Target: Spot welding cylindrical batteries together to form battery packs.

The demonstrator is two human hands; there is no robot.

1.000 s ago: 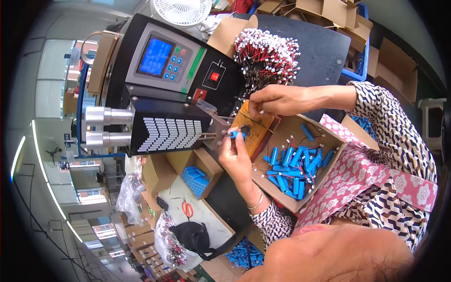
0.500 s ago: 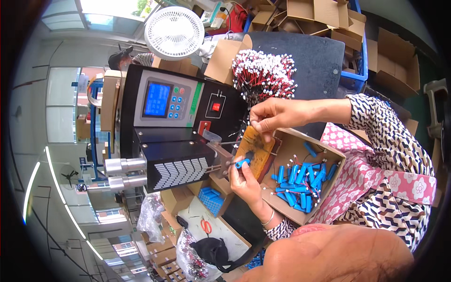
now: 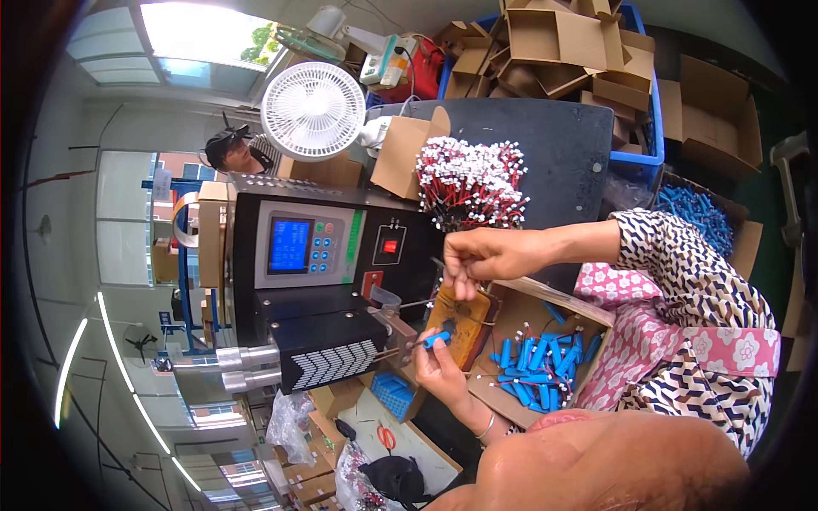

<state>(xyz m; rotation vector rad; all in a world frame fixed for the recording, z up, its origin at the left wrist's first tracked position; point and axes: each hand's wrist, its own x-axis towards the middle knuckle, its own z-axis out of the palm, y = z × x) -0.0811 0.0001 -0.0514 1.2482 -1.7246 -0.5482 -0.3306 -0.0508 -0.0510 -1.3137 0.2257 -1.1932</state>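
Note:
My left hand (image 3: 440, 372) pinches a small blue cylindrical battery (image 3: 437, 339) between thumb and fingers, close to the thin metal arms (image 3: 389, 352) of a black bench welding machine (image 3: 281, 308). Above it in the picture, my right hand (image 3: 492, 254) has its fingertips pressed together over a worn yellow block (image 3: 464, 334); what they hold is too small to make out. Beside that hand spreads a bundle of red and black wires with white connectors (image 3: 473, 175). An open cardboard box (image 3: 503, 322) next to the block holds many blue batteries with wires (image 3: 541, 366).
A white fan (image 3: 313, 111) and a cardboard flap (image 3: 400, 157) stand beyond the machine. At the top, a blue crate (image 3: 637, 157) is heaped with cardboard. Orange scissors (image 3: 386, 437) and a black bag lie on a board at the bottom. Another person (image 3: 234, 152) is in the background.
The whole view has shifted, so the scene sits lower in the picture. The battery in my left hand has turned to show more of its side. My right hand stays over the yellow block.

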